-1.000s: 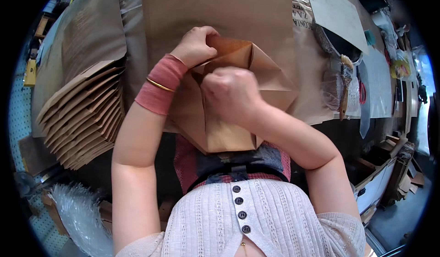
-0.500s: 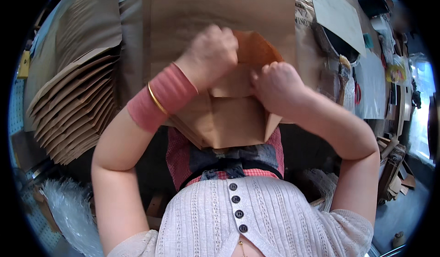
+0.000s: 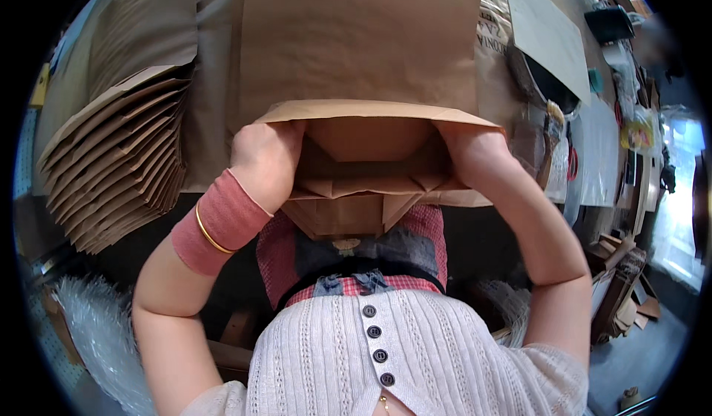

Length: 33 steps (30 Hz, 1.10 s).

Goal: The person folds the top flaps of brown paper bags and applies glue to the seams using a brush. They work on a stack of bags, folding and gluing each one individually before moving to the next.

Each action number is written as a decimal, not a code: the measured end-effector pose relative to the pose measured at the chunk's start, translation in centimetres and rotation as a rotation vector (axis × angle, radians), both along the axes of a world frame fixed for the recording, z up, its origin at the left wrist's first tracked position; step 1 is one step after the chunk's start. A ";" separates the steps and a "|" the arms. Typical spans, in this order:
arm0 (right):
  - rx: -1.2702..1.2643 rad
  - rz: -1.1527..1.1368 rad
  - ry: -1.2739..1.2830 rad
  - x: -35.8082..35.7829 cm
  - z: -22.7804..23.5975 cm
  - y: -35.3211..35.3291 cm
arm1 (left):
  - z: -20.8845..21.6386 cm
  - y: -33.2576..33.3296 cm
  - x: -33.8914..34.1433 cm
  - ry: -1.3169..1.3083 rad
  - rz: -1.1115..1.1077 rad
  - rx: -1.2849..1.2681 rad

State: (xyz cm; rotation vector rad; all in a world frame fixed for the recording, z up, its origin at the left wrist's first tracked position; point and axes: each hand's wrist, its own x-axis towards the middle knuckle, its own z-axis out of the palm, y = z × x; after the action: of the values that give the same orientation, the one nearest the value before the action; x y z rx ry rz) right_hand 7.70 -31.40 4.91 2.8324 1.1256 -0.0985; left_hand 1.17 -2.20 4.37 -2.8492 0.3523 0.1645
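The work on this 1 piece seems partly done: the brown paper bag [image 3: 378, 139] lies close to the middle, toward 12 o'clock, and its end is already spread into a wide opening, with creased inner walls visible. Its near panel [image 3: 341, 216] reaches down toward 6 o'clock. What looks unfinished, in my judgement, is the shape: the upper edge stands raised, and the end is not yet pressed flat. The left hand [image 3: 267, 162] is at 10 o'clock and the right hand [image 3: 478, 155] at 2 o'clock, 1 at each side of the opening; their fingers go under the raised edge and are hidden, so I cannot tell how far they are open or how firmly they hold the paper. At 9 o'clock there is a fanned pile of brown bags [image 3: 119, 160] with angular, folded ends, which I judge to belong to the same work. A brush [image 3: 553, 128] lies between 2 and 3 o'clock, untouched by the 2 hands.
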 end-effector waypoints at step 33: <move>-0.054 -0.302 -0.273 -3.8 4.9 -17.3 | 2.1 1.4 2.7 0.401 -0.078 -0.858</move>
State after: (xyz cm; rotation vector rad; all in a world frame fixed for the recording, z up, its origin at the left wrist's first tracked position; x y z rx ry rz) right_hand 3.93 -48.73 9.86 2.8328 0.6293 0.2267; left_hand 3.82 -0.81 6.43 -3.6169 0.7687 0.7332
